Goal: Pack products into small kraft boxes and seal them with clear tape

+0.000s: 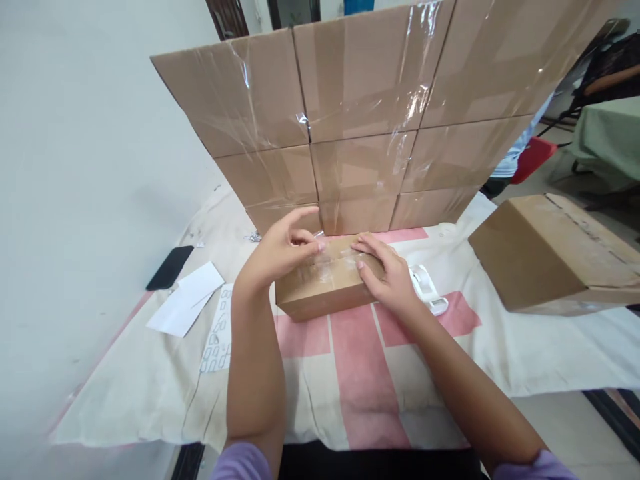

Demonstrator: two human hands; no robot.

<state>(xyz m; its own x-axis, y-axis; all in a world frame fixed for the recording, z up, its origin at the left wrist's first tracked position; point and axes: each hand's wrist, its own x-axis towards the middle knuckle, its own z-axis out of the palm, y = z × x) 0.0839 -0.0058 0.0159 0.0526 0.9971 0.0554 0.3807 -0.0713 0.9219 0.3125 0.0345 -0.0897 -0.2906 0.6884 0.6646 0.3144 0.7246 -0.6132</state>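
Note:
A small brown cardboard box (320,293) lies on the cloth-covered table (370,373) in front of me, its top covered with clear tape. My left hand (277,253) rests on the box's top left, thumb and fingers pinched on a strip of clear tape (320,235). My right hand (385,270) lies flat on the top right of the box, fingers stretched out and pressing down. A white tape dispenser (427,288) sits just right of my right hand.
A tall cardboard screen (360,113), taped together, stands behind the box. A larger closed carton (555,257) lies at the right. A black phone (169,267), white paper (187,300) and a label sheet (217,333) lie at the left. A wall runs along the left.

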